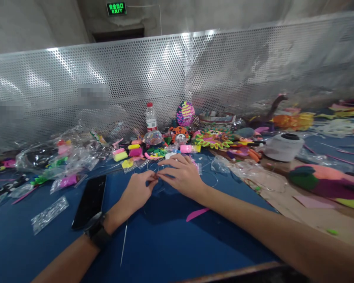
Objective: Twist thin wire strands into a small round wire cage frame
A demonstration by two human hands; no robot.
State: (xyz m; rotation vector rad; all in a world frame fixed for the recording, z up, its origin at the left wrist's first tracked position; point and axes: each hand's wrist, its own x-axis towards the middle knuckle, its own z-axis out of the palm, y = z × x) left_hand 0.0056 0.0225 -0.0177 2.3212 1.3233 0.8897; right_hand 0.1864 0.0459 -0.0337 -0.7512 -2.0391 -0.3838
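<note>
L hand (137, 192), R hand (179, 175), pinching thin wire (157, 177), prob. lying crosswise

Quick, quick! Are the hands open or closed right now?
Left hand: closed, pinching what looks like a thin wire.
Right hand: closed, pinching the same thin wire.

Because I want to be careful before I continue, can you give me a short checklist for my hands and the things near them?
Left hand pinches thin wire: ok.
Right hand pinches the same wire: ok.
Wire end free of the fingers: cannot tell, the fingers hide it.
Watch apart from phone: cannot tell, they sit very close.
Metal rod apart from both hands: ok.
Bottle standing upright: ok.
</note>
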